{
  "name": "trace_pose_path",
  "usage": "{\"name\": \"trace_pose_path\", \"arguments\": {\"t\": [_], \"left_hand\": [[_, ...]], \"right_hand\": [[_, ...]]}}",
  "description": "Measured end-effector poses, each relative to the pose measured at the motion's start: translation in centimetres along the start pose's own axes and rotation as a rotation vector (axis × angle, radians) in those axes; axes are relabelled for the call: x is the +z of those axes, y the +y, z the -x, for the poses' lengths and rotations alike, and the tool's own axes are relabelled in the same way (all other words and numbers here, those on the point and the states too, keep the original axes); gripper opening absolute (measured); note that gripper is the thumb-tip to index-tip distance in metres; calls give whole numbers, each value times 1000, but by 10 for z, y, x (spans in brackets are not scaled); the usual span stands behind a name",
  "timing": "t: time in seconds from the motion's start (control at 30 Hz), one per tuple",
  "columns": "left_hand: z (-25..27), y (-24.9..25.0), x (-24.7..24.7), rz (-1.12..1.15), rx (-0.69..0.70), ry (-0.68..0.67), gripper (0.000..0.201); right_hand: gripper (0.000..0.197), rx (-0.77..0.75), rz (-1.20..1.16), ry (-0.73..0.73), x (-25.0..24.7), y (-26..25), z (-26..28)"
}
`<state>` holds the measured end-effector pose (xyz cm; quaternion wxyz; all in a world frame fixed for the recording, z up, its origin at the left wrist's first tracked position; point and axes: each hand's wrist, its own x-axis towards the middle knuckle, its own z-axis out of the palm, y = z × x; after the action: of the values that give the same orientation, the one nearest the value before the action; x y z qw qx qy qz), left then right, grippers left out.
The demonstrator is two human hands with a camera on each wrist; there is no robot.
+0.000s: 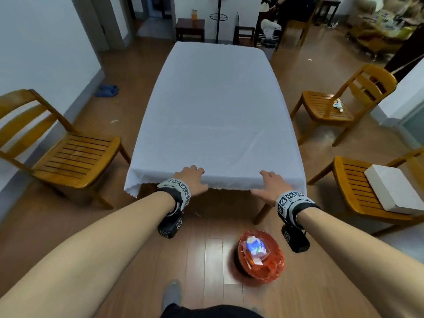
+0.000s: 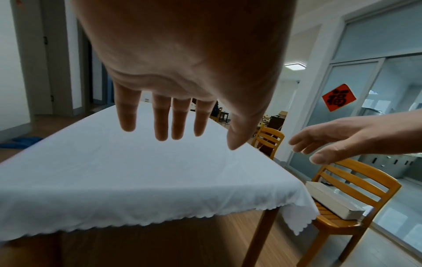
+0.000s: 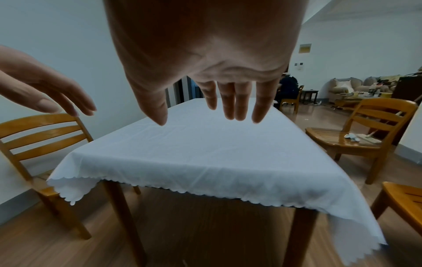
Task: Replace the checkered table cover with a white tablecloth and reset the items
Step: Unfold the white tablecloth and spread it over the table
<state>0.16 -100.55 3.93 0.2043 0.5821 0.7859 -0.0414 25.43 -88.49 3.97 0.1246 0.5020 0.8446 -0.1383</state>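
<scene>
A white tablecloth (image 1: 215, 115) with a scalloped hem covers the whole table, lying smooth, and also shows as the white tablecloth (image 2: 128, 177) and white tablecloth (image 3: 196, 155) in the wrist views. My left hand (image 1: 192, 179) hovers palm down over the near edge, fingers straight and spread; the left hand (image 2: 180, 115) holds nothing. My right hand (image 1: 269, 184) hovers the same way a little to the right, and the right hand (image 3: 219, 106) is empty too. No checkered cover is in view. A red bowl (image 1: 260, 255) with packets sits on the floor by my feet.
Wooden chairs stand around the table: one chair (image 1: 59, 154) at the left, one chair (image 1: 339, 104) at the far right with a small white thing on its seat, one chair (image 1: 376, 191) at the near right bearing a white box (image 1: 394, 189). Blue slippers (image 1: 106, 90) lie by the left wall.
</scene>
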Motion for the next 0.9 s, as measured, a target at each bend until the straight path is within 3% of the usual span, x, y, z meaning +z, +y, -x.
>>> {"name": "trace_pose_path", "arguments": {"t": [0.2,0.33,0.63,0.9], "left_hand": [[34,-155,3,31,-96,-14,62],[53,-224,1,48,-186,-5,60],[75,-310,13,117,-328,-22,62],[32,-380,-45,61,-395,0,62]], "right_hand": [[78,-120,-4,-55,18,-142,-29],[72,-214,17,-63,28,-222,-42],[67,-337,98,-172,46,-323,-93],[69,-407,77,-149,20,-400,-190]]}}
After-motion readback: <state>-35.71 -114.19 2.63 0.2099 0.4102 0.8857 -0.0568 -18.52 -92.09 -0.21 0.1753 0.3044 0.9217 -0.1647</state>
